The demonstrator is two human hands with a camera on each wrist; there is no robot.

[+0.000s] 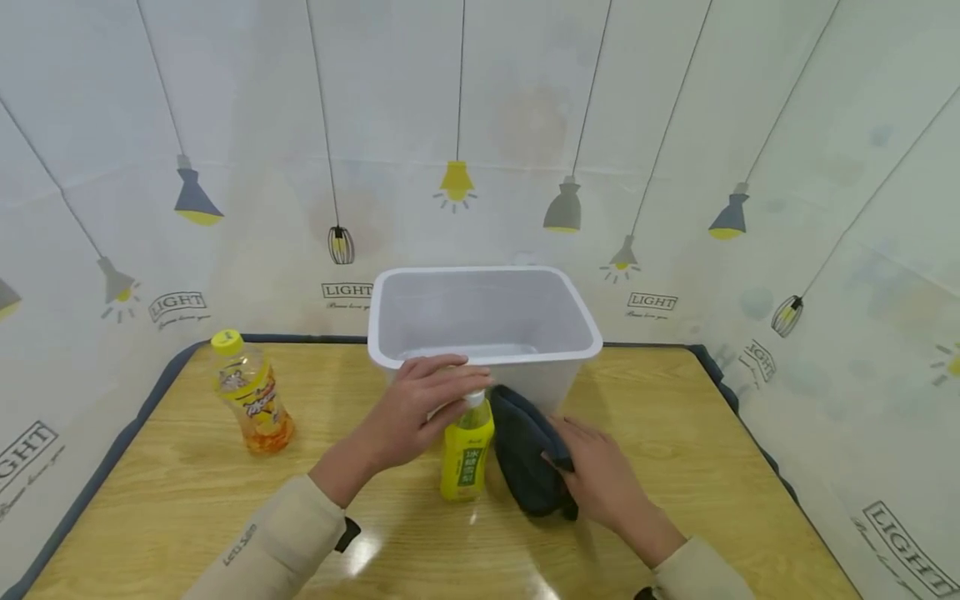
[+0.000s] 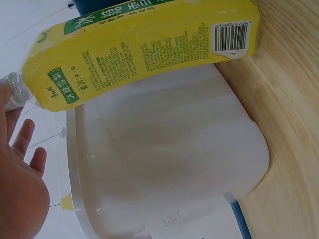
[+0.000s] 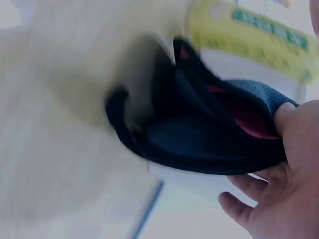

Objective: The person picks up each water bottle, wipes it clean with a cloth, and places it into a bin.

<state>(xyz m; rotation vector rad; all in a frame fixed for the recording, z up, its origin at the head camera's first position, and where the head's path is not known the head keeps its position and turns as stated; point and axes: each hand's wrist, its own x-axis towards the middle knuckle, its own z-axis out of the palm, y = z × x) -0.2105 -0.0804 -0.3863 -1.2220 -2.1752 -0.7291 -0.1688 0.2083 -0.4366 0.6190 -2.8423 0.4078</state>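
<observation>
A yellow-labelled drink bottle point(image 1: 465, 471) stands upright on the table. My left hand point(image 1: 416, 404) holds it at the pale cap, fingers stretched across the top. In the left wrist view the bottle's label point(image 2: 124, 57) shows a barcode near the base. My right hand point(image 1: 603, 475) grips a dark fabric pouch point(image 1: 525, 458) by one end, just right of the bottle. Seen in the right wrist view, the pouch point(image 3: 199, 134) has black edging and gapes to a magenta lining. The thumb presses on its edge; part of the fingers is hidden behind it.
Behind both hands stands a white plastic bin point(image 1: 547, 375), open at the top. A clear bottle with a yellow cap point(image 1: 258, 408) and some orange contents stands at the left. The wooden table point(image 1: 360, 542) is bordered by printed fabric walls point(image 1: 255, 167).
</observation>
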